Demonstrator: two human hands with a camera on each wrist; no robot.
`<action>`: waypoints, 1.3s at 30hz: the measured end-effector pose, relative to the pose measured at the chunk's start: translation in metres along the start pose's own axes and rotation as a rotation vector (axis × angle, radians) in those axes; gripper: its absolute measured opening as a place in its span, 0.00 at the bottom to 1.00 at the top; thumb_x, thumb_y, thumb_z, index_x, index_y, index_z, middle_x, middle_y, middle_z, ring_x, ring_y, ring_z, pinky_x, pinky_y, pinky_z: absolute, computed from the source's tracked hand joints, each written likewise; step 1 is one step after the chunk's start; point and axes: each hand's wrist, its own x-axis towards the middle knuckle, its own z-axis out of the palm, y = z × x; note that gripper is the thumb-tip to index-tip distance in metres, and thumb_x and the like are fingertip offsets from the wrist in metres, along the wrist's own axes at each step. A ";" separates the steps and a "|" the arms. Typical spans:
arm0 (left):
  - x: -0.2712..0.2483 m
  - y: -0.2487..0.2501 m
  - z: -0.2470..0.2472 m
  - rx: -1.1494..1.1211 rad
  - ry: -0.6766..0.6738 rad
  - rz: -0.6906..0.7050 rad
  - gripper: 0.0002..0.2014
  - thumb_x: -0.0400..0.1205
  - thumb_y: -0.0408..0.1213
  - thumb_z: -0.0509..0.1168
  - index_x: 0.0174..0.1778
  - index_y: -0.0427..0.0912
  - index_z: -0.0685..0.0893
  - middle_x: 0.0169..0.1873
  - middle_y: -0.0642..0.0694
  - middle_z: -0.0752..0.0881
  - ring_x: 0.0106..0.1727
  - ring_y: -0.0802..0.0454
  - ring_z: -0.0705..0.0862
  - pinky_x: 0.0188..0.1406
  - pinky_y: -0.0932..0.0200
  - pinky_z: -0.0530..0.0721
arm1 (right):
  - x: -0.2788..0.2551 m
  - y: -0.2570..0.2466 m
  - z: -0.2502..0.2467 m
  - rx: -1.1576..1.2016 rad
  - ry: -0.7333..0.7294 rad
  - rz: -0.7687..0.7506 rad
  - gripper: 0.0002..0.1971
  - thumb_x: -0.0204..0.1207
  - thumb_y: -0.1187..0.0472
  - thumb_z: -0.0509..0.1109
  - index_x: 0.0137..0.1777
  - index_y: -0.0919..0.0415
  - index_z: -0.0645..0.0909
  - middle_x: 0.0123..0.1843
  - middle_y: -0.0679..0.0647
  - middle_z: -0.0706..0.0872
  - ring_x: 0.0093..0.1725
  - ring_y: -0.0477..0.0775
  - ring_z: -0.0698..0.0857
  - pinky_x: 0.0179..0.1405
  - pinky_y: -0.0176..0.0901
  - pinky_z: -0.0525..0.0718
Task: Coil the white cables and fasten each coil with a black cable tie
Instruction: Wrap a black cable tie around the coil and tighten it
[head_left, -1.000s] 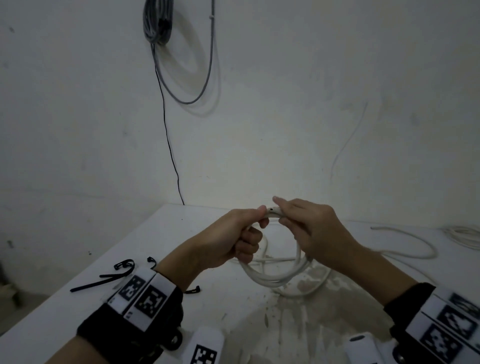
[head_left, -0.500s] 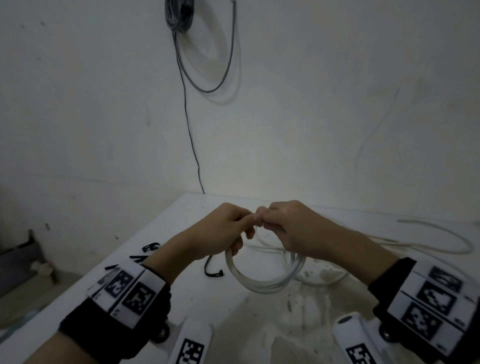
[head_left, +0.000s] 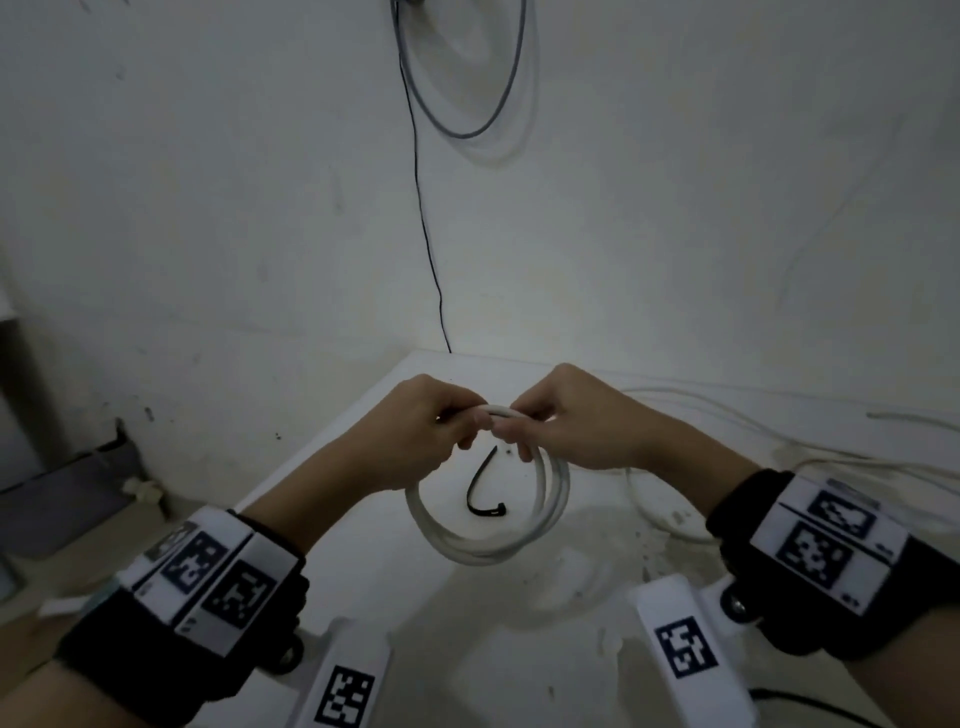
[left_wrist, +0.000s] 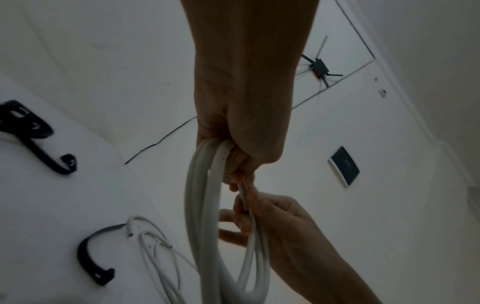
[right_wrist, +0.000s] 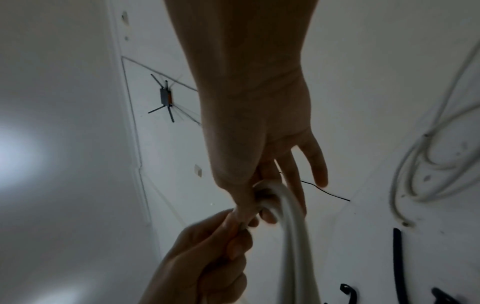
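Observation:
A coil of white cable (head_left: 488, 540) of several loops hangs in the air above the white table (head_left: 363, 571). My left hand (head_left: 431, 426) grips the top of the coil (left_wrist: 205, 185), fingers curled round the strands. My right hand (head_left: 550, 426) pinches the same top part (right_wrist: 280, 203) right beside it, its little finger sticking out. A curved black cable tie (head_left: 485, 493) lies on the table below, seen through the coil's ring. It also appears in the left wrist view (left_wrist: 91, 255).
More loose white cable (head_left: 779, 447) trails over the table's right side and shows in the right wrist view (right_wrist: 428, 154). Other black ties (left_wrist: 39, 139) lie at the table's left. A grey cable (head_left: 467, 104) and a thin black wire (head_left: 426, 234) hang on the wall behind.
Both hands have closed together on the coil's top and tightened the loops into one ring. The view has shifted left and down, bringing a black tie under the coil.

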 end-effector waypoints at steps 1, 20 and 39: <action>-0.002 -0.006 -0.002 -0.028 0.015 -0.022 0.14 0.84 0.38 0.60 0.36 0.40 0.86 0.24 0.48 0.78 0.19 0.60 0.70 0.23 0.66 0.71 | 0.003 0.001 0.002 0.128 -0.023 0.040 0.23 0.81 0.47 0.62 0.34 0.62 0.87 0.22 0.45 0.83 0.23 0.39 0.79 0.31 0.32 0.74; 0.016 -0.034 -0.009 -0.271 0.103 -0.080 0.14 0.85 0.35 0.59 0.42 0.30 0.85 0.27 0.42 0.75 0.19 0.56 0.66 0.20 0.64 0.68 | 0.035 0.061 0.019 -0.023 0.073 -0.047 0.12 0.76 0.68 0.69 0.56 0.59 0.87 0.47 0.57 0.91 0.43 0.50 0.88 0.49 0.35 0.84; 0.127 0.069 0.139 -0.435 -0.149 0.199 0.14 0.85 0.37 0.59 0.47 0.29 0.84 0.25 0.50 0.75 0.19 0.58 0.67 0.21 0.66 0.67 | -0.072 0.135 -0.097 0.414 0.626 0.166 0.06 0.74 0.60 0.72 0.42 0.60 0.90 0.37 0.55 0.92 0.38 0.47 0.90 0.41 0.32 0.85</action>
